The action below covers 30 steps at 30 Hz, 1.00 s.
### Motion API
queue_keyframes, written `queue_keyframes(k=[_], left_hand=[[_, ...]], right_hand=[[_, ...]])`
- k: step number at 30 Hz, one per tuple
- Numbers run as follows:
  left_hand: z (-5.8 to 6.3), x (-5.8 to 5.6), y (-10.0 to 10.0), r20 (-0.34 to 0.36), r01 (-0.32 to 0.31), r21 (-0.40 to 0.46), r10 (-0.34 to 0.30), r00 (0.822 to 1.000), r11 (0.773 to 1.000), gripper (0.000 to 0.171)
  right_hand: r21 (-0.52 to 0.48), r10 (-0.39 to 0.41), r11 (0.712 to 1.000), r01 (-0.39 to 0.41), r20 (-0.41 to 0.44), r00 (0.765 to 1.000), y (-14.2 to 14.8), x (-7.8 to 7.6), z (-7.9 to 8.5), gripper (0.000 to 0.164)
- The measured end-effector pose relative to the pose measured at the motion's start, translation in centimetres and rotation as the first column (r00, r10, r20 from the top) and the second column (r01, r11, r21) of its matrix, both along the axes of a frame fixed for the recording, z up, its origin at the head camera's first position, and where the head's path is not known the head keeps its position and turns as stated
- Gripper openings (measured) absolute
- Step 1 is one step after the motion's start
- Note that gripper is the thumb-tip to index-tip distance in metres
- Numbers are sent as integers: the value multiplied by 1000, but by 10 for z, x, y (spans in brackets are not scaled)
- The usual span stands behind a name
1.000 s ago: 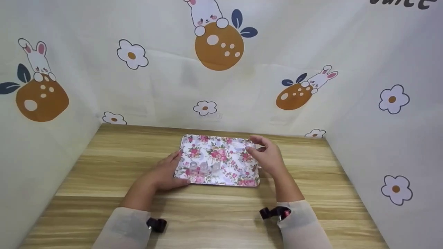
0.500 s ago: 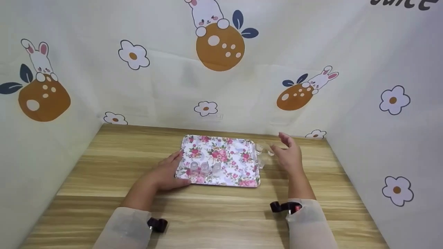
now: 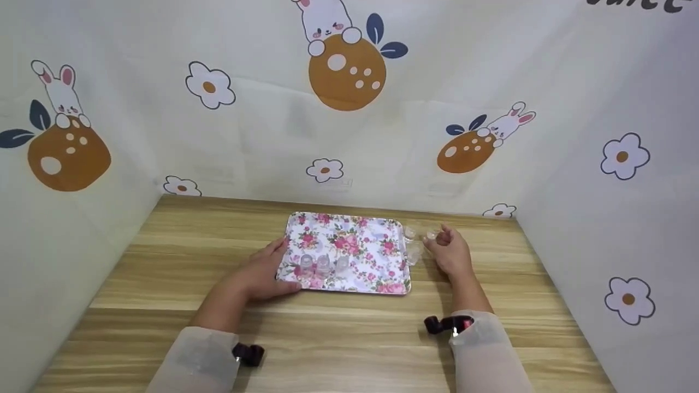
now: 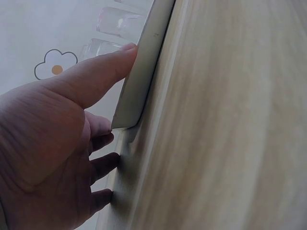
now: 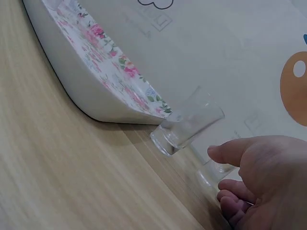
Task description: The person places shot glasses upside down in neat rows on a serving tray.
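A floral tray (image 3: 371, 273) sits on the table, and three small clear shot glasses (image 3: 323, 265) stand in a row near its front left. My left hand (image 3: 264, 271) grips the tray's front left corner. In the left wrist view its thumb (image 4: 122, 57) lies on the tray's rim, with the fingers round the left side. My right hand (image 3: 450, 254), right of the tray, holds a clear shot glass (image 5: 207, 175) between thumb and curled fingers, the glass partly hidden by them. Closer to the tray's right edge stands another clear shot glass (image 5: 189, 120).
Besides the held one, clear glasses (image 3: 413, 254) stand close along the tray's right side. The wood-grain table (image 3: 338, 344) ends at a printed curtain (image 3: 262, 136) at the back and both sides.
My right hand has moved from over the tray's right edge to the glasses on its right, and its fingers have closed round one. The left hand and tray stay put.
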<state>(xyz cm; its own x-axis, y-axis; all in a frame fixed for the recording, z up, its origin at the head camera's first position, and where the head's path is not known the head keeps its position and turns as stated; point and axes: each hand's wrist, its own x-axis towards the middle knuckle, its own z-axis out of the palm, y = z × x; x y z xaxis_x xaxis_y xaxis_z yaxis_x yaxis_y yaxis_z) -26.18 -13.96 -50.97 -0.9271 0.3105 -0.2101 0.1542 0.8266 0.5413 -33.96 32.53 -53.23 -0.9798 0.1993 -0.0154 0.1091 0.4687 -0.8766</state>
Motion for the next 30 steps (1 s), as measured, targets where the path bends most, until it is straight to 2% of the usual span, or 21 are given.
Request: queue_keyframes(k=[4,14,30], left_hand=[[2,1,0,-2,6,2,-6,1000,1000,119],[0,1,-1,0,14,21,-14,1000,1000,119],[3,2,0,10,8,12,-8,1000,1000,120]], right_hand=[[29,-18,999,18,-11,1000,-1,-1,-5,75],[150,-42,987,49,-50,998,-5,-2,-10,43],[124,-61,990,67,-51,997,-5,0,-8,42]])
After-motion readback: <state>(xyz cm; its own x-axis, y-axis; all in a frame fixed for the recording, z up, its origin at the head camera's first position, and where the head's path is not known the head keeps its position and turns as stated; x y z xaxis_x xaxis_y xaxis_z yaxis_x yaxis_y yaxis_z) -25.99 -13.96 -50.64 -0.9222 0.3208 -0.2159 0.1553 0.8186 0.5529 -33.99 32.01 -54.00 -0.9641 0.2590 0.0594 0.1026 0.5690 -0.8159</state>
